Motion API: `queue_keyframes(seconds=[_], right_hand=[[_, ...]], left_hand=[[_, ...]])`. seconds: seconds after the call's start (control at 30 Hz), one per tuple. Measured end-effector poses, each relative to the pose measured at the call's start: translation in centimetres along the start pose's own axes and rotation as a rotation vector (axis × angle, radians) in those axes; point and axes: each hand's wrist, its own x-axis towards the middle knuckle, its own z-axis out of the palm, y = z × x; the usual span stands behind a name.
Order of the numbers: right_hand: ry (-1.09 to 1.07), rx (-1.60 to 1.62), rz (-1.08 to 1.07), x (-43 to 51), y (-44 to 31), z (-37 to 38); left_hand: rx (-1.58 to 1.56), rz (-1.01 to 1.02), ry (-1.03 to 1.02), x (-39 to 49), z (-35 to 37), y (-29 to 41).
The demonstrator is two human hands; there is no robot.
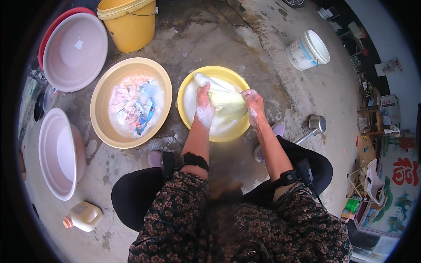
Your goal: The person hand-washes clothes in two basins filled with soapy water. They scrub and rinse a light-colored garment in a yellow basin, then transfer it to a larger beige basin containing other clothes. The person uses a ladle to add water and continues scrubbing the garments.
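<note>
Between my two soapy hands stretches a wet, pale yellow-green cloth, lifted over a yellow plastic basin of white suds. My left hand grips its left side, near a whitish part of the fabric that rises to the far left. At the other end, my right hand pinches the edge by the basin's right rim. Foam clings to both wrists. To the left, a larger beige basin holds soapy water and a heap of pink, white and blue laundry.
A yellow bucket, a pale pink basin and an upright-edged basin stand left. A plastic jug lies near them. Rightward are a white bucket and a metal dipper by my shoe. The concrete floor is wet.
</note>
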Motion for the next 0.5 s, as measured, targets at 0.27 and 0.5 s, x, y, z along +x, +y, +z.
queue_keyframes(seconds=[0.27, 0.5], right_hand=[[-0.126, 0.096, 0.021, 1.6, -6.3, 0.2], [-0.481, 0.16, 0.016, 5.4, -10.5, -0.4]], left_hand=[[0.487, 0.105, -0.478, -6.5, 8.1, 6.2], [0.842, 0.209, -0.687, -6.7, 11.6, 10.2]])
